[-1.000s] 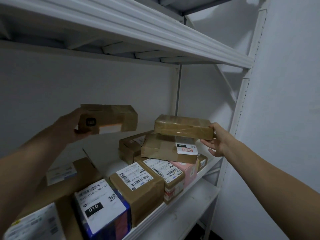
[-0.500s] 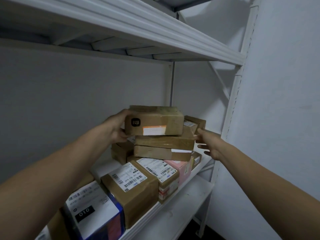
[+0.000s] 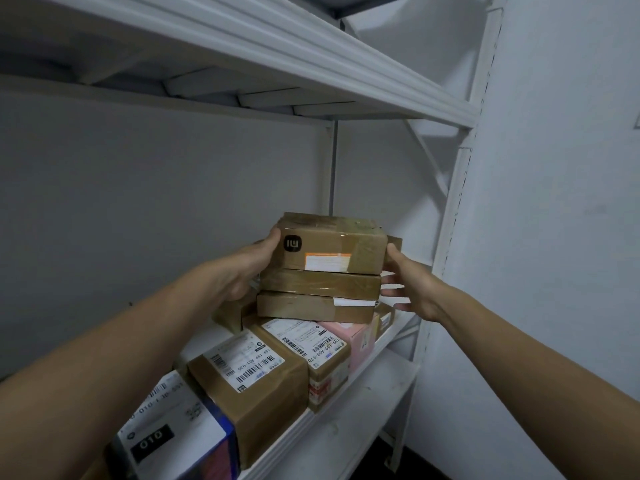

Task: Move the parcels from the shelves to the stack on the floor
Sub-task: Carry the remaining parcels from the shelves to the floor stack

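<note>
Brown cardboard box with black logo (image 3: 332,247), previously held apart at left by left hand (image 3: 249,268), now sits atop flat brown taped parcel (image 3: 320,284); right hand (image 3: 412,289) shifted lower.

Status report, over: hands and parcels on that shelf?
Left hand grips three-parcel stack at its left end; right hand presses the right end, fingers spread. Stack rests on lower parcels. Nothing blocking the front.

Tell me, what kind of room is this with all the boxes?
Probably a parcel storeroom or mailroom: there is white metal shelving, taped cardboard parcels with barcode labels crowd the shelf, and the left hand and right hand hold a stack of three brown parcels between them.
</note>
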